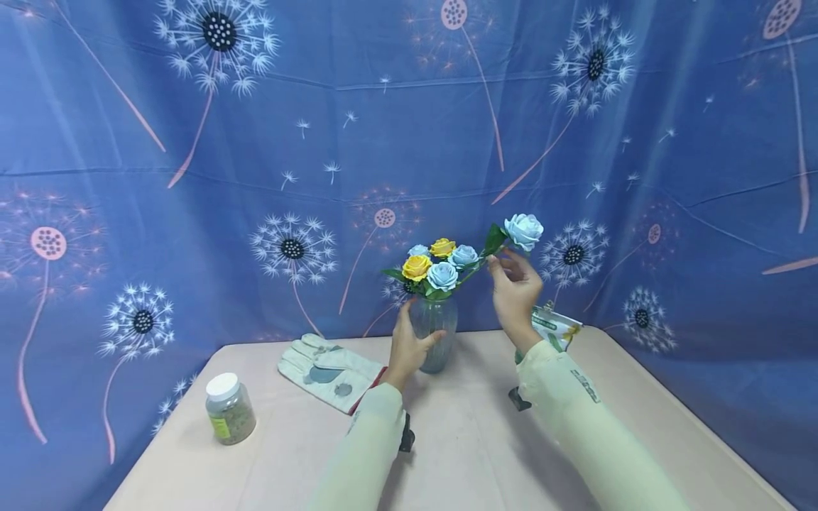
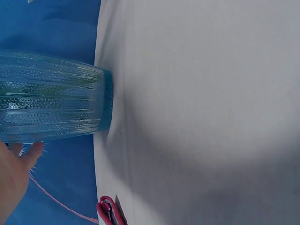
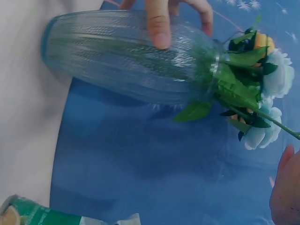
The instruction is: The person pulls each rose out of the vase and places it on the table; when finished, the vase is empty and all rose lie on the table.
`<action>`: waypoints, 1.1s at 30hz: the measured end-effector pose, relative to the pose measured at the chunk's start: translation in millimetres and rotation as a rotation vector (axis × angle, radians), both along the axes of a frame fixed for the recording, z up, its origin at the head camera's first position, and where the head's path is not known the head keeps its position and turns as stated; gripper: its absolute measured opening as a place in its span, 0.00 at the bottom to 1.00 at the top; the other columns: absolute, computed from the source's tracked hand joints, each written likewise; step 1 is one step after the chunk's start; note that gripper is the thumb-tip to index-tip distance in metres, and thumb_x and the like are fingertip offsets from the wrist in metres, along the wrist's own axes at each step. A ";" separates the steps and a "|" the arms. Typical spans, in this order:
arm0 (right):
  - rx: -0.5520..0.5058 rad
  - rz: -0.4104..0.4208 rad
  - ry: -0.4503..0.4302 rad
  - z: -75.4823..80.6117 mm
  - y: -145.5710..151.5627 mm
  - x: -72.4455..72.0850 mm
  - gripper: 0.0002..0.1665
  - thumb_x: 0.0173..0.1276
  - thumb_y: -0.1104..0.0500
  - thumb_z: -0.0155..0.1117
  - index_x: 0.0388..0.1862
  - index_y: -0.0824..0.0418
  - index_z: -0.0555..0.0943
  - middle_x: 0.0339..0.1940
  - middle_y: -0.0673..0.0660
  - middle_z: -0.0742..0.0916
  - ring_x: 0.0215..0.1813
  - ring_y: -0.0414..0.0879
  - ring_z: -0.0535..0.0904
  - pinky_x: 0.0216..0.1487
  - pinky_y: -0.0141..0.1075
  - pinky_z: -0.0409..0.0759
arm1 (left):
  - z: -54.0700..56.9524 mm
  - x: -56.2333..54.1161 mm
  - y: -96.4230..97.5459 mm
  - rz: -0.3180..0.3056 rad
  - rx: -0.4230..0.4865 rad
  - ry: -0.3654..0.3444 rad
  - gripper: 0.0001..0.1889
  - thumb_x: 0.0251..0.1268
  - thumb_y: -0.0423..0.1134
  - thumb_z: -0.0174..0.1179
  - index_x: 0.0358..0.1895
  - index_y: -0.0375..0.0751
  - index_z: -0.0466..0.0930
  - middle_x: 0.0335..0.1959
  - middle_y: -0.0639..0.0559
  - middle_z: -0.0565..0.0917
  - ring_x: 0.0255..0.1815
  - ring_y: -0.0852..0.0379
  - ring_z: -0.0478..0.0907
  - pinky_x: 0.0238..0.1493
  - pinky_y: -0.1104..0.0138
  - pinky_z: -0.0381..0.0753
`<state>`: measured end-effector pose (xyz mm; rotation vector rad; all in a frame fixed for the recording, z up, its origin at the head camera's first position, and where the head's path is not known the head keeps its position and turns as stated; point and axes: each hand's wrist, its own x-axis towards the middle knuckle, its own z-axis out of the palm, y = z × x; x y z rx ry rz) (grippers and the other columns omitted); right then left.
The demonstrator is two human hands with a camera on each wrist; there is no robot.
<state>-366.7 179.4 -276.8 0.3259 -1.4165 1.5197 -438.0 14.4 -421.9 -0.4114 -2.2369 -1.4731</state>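
A ribbed clear glass vase point(image 1: 436, 360) stands on the table, with yellow roses point(image 1: 417, 268) and light blue roses point(image 1: 442, 275) crowding its mouth. My left hand point(image 1: 407, 348) holds the vase's side, its thumb across the front in the right wrist view. To the right, my right hand point(image 1: 516, 297) pinches another light blue rose point(image 1: 524, 231) by the stem, just below the bloom. This stem point(image 3: 282, 125) slants down into the vase mouth beside the other flowers. Green leaves and stems show through the vase glass point(image 3: 117, 51).
A pale work glove point(image 1: 329, 372) with grey patches and red trim lies left of the vase. Nearer the table's left edge stands a white-lidded jar point(image 1: 231, 409). A green and white packet point(image 1: 556, 326) sits behind my right forearm. A blue dandelion-print curtain point(image 1: 409, 142) backs the table.
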 end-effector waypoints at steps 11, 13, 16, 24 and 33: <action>0.010 0.017 0.041 15.2 -0.9 12.6 0.16 0.67 0.68 0.67 0.48 0.79 0.79 0.36 0.64 0.89 0.32 0.38 0.86 0.19 0.29 0.80 | 0.7 2.4 -0.1 0.002 -0.007 -0.025 0.50 0.52 0.58 0.71 0.76 0.56 0.52 0.75 0.48 0.62 0.74 0.47 0.61 0.70 0.50 0.66; 0.013 0.020 0.070 16.5 0.1 12.1 0.16 0.67 0.69 0.66 0.49 0.79 0.79 0.38 0.69 0.88 0.32 0.42 0.87 0.19 0.29 0.80 | 0.9 2.5 0.0 0.000 -0.008 -0.025 0.50 0.52 0.59 0.71 0.76 0.57 0.52 0.75 0.48 0.62 0.74 0.47 0.61 0.69 0.49 0.67; 0.002 0.030 0.111 17.5 3.8 9.1 0.15 0.67 0.70 0.66 0.50 0.78 0.79 0.39 0.70 0.88 0.33 0.44 0.87 0.19 0.28 0.80 | 1.0 2.9 0.0 -0.004 -0.012 -0.026 0.50 0.52 0.60 0.70 0.76 0.57 0.52 0.75 0.48 0.62 0.74 0.46 0.62 0.68 0.49 0.68; -0.037 0.012 0.213 22.0 19.9 10.5 0.14 0.68 0.65 0.67 0.52 0.66 0.81 0.39 0.58 0.90 0.34 0.42 0.87 0.26 0.28 0.82 | 0.0 3.8 0.7 0.006 -0.027 0.009 0.51 0.53 0.58 0.71 0.77 0.53 0.52 0.75 0.46 0.63 0.73 0.45 0.63 0.69 0.50 0.67; 0.059 0.045 0.310 28.9 32.0 42.5 0.14 0.69 0.70 0.64 0.52 0.71 0.79 0.38 0.61 0.90 0.34 0.46 0.88 0.23 0.28 0.82 | -0.7 2.9 0.7 0.010 -0.024 0.004 0.51 0.52 0.58 0.71 0.77 0.51 0.52 0.75 0.45 0.63 0.74 0.44 0.62 0.70 0.50 0.66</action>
